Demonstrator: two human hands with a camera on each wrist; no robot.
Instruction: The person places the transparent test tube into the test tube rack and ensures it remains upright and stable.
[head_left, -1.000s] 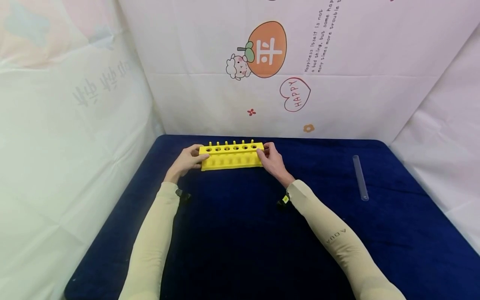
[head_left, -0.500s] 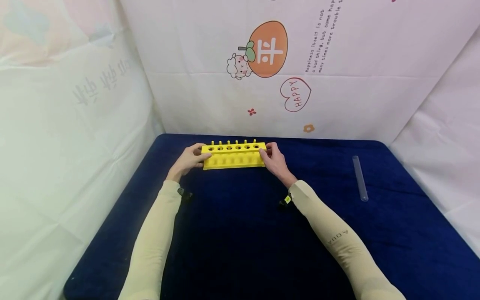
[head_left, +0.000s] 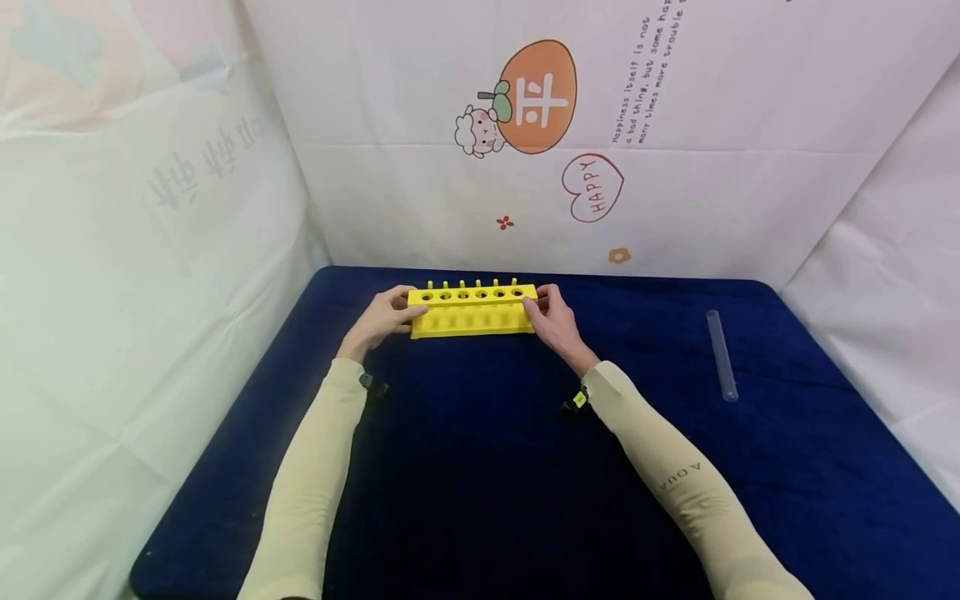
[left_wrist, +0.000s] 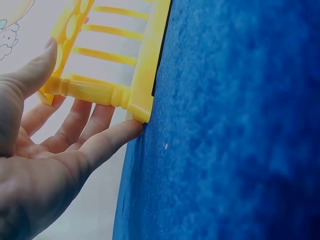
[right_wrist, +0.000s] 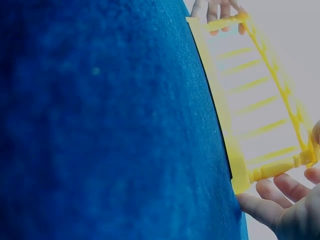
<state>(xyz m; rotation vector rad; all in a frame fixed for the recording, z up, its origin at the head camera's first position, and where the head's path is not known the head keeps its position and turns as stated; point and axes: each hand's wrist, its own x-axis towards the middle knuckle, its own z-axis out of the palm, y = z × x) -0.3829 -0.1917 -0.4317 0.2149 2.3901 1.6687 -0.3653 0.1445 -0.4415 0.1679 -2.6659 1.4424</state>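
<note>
Overhead, the yellow plastic six-hole test-tube rack [head_left: 473,312] stands at the far edge of the dark blue plush table cover [head_left: 480,467], gripped at its ends by the left hand [head_left: 384,318] and right hand [head_left: 557,321], with a clear plastic tube [head_left: 722,356] lying well apart to the right and printed white sheeting [head_left: 675,167] walling the space. At the left wrist, the thumb [left_wrist: 35,70] lies over the rack [left_wrist: 107,65] top and the fingers curl round behind its end post; uneven pull could tip it. At the right wrist, blurred, fingers [right_wrist: 280,187] apparently curl about the end post, so a slip there is possible.
</note>
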